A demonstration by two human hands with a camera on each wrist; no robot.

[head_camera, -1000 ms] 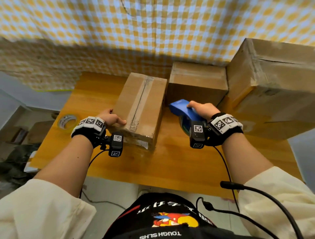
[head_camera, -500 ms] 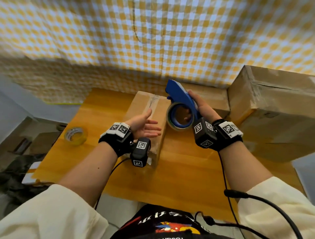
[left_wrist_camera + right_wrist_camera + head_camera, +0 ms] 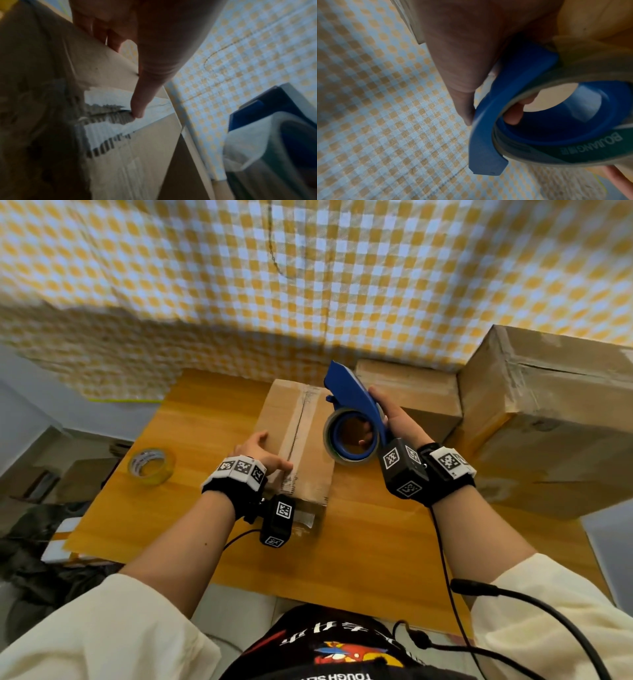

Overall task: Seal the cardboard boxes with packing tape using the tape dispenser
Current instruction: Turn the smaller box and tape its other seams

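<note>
L hand (image 3: 262, 451) now down flat on long brown cardboard box (image 3: 301, 419) at table centre, fingers straight, thumb on the tape seam; 0.5 s ago it hovered open. R hand (image 3: 394, 419) still grips blue plastic tape dispenser (image 3: 352, 419), raised just beside box's R edge, fingers through the roll.

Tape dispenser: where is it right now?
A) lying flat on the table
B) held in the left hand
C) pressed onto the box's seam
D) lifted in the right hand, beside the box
D: the right hand grips the blue tape dispenser in the air beside the box, while the left hand rests on the box.
</note>
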